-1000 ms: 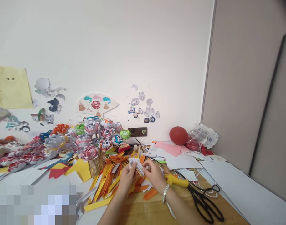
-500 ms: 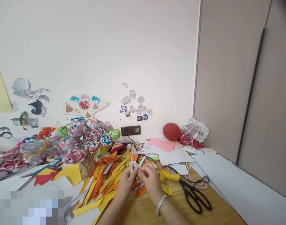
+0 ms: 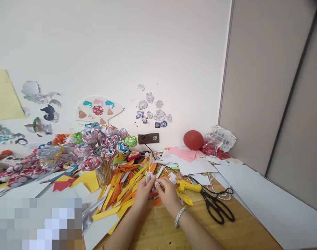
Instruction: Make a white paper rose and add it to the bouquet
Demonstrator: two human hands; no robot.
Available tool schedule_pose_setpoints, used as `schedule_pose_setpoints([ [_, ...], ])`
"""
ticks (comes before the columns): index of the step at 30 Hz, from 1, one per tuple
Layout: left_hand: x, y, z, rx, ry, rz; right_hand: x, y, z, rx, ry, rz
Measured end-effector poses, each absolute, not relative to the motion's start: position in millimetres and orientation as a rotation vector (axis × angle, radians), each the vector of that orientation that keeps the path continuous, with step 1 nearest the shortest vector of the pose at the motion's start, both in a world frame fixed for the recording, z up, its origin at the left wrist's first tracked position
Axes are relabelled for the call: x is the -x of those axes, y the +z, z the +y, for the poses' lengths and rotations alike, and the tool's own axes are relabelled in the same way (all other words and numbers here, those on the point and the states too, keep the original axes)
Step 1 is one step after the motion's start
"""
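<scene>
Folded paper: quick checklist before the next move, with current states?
1. Left hand grip on the paper: ok, held between thumb and fingers.
2. Right hand pinch on the paper: cannot tell, fingertips are at it but hide the contact.
3. Folds lined up: cannot tell, fingers cover much of the paper.
4. Scissors out of the hands: ok, lying on the desk to the right.
5. Glue gun cold: cannot tell, heat doesn't show.
6. Desk free of loose strips: not ok, yellow and orange ones lie about.
</scene>
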State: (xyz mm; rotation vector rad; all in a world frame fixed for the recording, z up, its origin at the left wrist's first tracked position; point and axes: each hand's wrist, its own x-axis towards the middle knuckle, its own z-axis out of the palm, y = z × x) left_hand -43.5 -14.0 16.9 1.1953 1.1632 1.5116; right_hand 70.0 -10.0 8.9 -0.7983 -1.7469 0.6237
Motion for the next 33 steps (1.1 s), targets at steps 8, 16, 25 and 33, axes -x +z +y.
schedule_pose_setpoints([
  [8, 40, 21, -18, -1.135, 1.566, 1.255, -66, 4, -9, 0.837, 0.661, -1.721],
  [16, 43, 25, -18, -1.162, 1.551, 1.256, -65, 6, -11, 0.827, 0.757, -1.704],
  [25, 51, 24, -15, -1.172, 1.586, 1.186, -64, 9, -14, 0.756, 0.985, -1.659],
  [33, 50, 24, -18, -1.222, 1.522, 1.235, -65, 4, -20, 0.796, 0.772, -1.751],
])
